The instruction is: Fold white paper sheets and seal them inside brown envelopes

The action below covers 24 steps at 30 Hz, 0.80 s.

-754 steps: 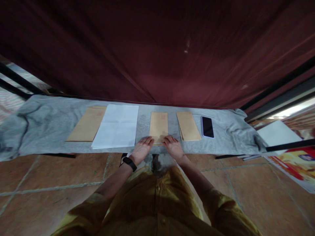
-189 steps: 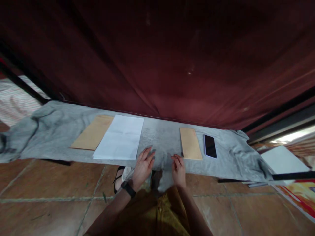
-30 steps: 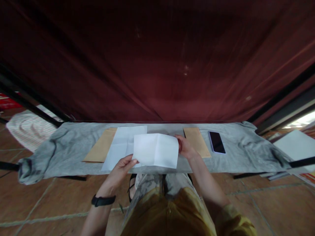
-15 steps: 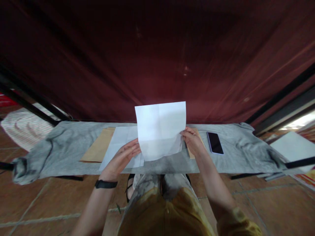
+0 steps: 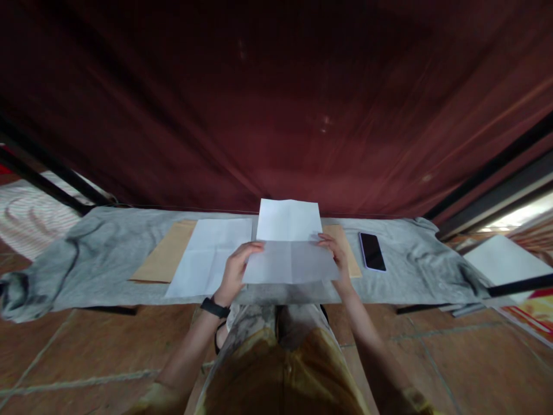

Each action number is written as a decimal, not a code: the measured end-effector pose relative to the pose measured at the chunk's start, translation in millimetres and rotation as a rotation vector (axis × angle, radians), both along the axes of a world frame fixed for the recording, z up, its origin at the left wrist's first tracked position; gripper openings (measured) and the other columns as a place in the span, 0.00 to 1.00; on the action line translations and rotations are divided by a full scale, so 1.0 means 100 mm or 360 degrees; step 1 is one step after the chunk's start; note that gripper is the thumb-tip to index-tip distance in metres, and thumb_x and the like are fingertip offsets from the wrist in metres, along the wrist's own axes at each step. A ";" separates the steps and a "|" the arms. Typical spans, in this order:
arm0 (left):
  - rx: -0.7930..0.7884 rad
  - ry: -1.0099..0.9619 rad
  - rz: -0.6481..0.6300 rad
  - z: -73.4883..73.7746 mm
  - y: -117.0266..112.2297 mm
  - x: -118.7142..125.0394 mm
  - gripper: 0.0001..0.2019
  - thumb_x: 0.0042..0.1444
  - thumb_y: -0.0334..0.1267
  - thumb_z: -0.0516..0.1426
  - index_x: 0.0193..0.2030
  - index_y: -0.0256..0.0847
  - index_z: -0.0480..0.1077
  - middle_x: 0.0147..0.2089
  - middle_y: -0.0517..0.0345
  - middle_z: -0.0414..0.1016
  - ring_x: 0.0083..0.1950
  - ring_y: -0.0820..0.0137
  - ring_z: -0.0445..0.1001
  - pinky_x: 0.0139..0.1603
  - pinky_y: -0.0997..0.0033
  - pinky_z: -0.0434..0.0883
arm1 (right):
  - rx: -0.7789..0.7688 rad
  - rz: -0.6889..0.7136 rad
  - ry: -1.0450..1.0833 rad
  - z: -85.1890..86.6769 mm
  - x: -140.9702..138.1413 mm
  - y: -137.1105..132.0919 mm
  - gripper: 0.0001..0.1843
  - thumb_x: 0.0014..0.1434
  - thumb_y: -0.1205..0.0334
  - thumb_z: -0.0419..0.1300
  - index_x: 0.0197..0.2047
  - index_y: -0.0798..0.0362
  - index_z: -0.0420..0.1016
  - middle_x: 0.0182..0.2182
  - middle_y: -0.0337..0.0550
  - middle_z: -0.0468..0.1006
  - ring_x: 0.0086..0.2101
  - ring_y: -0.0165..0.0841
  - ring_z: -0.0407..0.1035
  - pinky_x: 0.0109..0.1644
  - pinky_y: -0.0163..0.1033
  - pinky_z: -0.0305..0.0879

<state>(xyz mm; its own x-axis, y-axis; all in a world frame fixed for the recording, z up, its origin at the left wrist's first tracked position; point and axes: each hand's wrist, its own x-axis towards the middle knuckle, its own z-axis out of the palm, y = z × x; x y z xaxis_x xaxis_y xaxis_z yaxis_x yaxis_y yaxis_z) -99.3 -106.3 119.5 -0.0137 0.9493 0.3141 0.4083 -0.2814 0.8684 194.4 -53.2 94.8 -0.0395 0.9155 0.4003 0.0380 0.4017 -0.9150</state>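
Observation:
A creased white sheet of paper (image 5: 290, 262) is held between both hands over the cloth-covered surface, bent along a crosswise fold so that its far part slopes up. My left hand (image 5: 237, 266) grips its left edge near the fold, thumb and fingers closed on it. At the right edge, my right hand (image 5: 339, 256) pinches the same sheet near the fold. Beneath and beside my right hand lies a brown envelope or paper (image 5: 348, 248), partly covered. Left of my left hand lie another creased white sheet (image 5: 207, 248) and brown paper (image 5: 162, 256) partly under it.
A phone (image 5: 372, 251) lies right of my right hand on the grey cloth (image 5: 415, 253). A dark red curtain (image 5: 276, 115) hangs behind. Black metal bars (image 5: 501, 178) slant at both sides. Tiled floor (image 5: 99, 346) shows below.
The sheet has been lowered from a raised, nearly flat pose and now bends at its crosswise fold. My left hand has moved right and up along its left edge.

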 end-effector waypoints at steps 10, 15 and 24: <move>-0.0206 0.0178 -0.0082 -0.97 -0.16 0.04 0.19 0.55 0.28 0.54 0.49 0.46 0.78 0.61 0.55 0.77 0.63 0.65 0.73 0.70 0.53 0.65 | -0.0184 0.0250 -0.0637 -0.99 0.13 -0.39 0.30 0.49 0.66 0.66 0.57 0.44 0.78 0.61 0.48 0.73 0.63 0.48 0.62 0.70 0.56 0.53; -0.0159 0.0746 -0.0280 -1.04 -0.19 -0.05 0.27 0.58 0.22 0.50 0.61 0.46 0.72 0.68 0.56 0.70 0.69 0.67 0.67 0.73 0.54 0.62 | -0.0079 0.0249 -0.0756 -1.09 0.18 -0.42 0.35 0.48 0.68 0.64 0.62 0.49 0.74 0.61 0.52 0.73 0.61 0.48 0.66 0.68 0.55 0.59; -0.0095 0.0789 -0.0324 -1.04 -0.25 -0.17 0.33 0.59 0.24 0.51 0.70 0.48 0.61 0.73 0.55 0.62 0.72 0.66 0.62 0.73 0.54 0.61 | -0.0226 0.0022 -0.0428 -1.11 0.09 -0.47 0.22 0.54 0.66 0.58 0.52 0.49 0.80 0.54 0.50 0.79 0.56 0.43 0.72 0.63 0.53 0.66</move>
<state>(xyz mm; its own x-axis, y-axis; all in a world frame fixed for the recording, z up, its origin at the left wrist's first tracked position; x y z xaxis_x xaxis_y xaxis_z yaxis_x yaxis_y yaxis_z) -116.6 -131.1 15.1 0.3089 0.9336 0.1815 0.7156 -0.3538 0.6023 203.5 -100.6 -16.6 -0.1397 0.9602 0.2420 0.2822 0.2729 -0.9197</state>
